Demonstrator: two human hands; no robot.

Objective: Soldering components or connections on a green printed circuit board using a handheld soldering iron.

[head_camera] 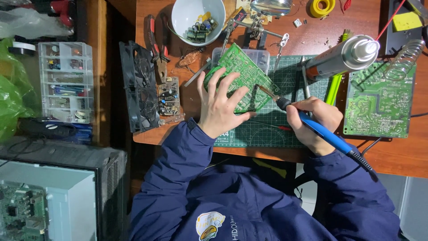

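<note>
My left hand (221, 105) lies flat, fingers spread, on a green circuit board (238, 71) that rests tilted on a green cutting mat (272, 129). A blue-handled soldering iron (321, 131) is held like a pen in my right hand (314, 120). Its metal tip (264, 90) touches the board's right side, just right of my left fingers. The iron's black cord trails off past my right wrist.
A second green board (379, 107) lies at the right under a spray can (343, 57) and a coiled iron stand (403, 60). A white bowl (196, 20) of parts, pliers (158, 49), a small board (168, 96), a black fan (138, 87) and a clear parts box (67, 82) sit left and behind.
</note>
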